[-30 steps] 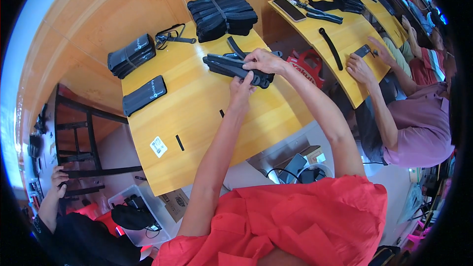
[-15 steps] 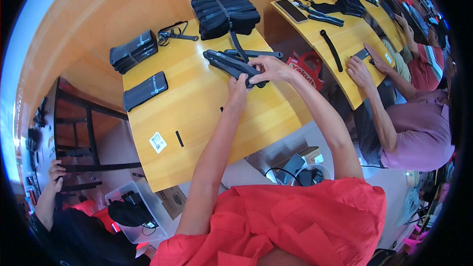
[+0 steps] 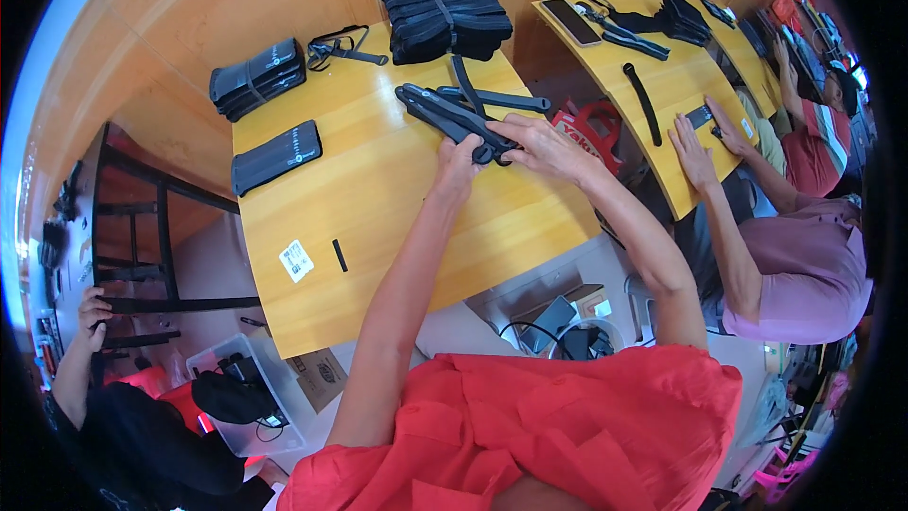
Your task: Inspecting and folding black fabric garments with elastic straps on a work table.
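Observation:
A bundle of folded black straps (image 3: 437,112) is held above the yellow table (image 3: 397,227). My left hand (image 3: 458,163) grips its near end, thumb pressed on top. From the right, my right hand (image 3: 544,146) pinches the same end, its fingers bent close to my left thumb. What lies between the fingertips is partly hidden. Just beyond the bundle, a loose black strap (image 3: 511,99) extends to the right. Another narrow strap (image 3: 463,83) runs away toward a thick stack of black fabric pieces (image 3: 446,19), which has a band around it.
At the left are a banded stack of black pouches (image 3: 257,79), a single black pouch (image 3: 277,157), a white label (image 3: 296,260) and a short black strip (image 3: 340,255). A tangled strap (image 3: 342,47) lies behind. Co-workers sit at the right; another person's hand (image 3: 93,310) grips a black frame.
The view has shifted slightly. My hands keep hold of the strap bundle, with my right fingers lying a little flatter over its near end. The nearest co-worker's hand at right has spread out.

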`<action>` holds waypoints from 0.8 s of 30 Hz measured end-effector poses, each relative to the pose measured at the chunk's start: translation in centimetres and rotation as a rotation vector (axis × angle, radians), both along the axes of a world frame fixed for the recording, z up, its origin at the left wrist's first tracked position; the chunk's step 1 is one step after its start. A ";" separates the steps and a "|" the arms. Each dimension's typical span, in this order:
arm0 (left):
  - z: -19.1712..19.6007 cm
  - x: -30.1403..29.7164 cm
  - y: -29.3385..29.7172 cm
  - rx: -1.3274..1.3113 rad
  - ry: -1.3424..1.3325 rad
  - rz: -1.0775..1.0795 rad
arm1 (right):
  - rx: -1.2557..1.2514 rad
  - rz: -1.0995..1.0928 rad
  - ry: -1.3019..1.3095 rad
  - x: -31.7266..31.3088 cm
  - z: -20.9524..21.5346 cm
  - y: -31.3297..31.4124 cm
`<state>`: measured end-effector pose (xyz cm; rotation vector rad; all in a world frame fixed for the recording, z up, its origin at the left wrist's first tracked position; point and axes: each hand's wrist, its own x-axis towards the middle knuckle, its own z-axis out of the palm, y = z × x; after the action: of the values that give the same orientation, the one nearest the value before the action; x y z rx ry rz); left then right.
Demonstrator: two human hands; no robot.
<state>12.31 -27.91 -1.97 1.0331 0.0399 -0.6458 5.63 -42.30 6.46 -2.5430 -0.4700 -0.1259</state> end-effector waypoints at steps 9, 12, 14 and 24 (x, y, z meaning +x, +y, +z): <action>-1.3 0.3 0.2 0.035 -0.133 -0.023 | -0.093 0.138 -0.075 1.0 -1.6 -1.0; -1.7 0.5 0.8 0.028 -0.146 -0.036 | 0.125 -0.022 0.072 1.4 -1.6 0.2; -1.6 0.6 0.8 0.017 -0.158 -0.032 | 0.303 -0.119 0.141 1.4 -2.6 0.1; -1.1 -0.2 -0.1 -0.028 -0.083 0.035 | 1.063 -0.530 0.296 3.8 -3.7 0.0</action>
<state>12.09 -28.06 -3.04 1.0288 -0.0239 -0.5701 9.44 -42.28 2.78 -1.5264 0.3400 -0.1381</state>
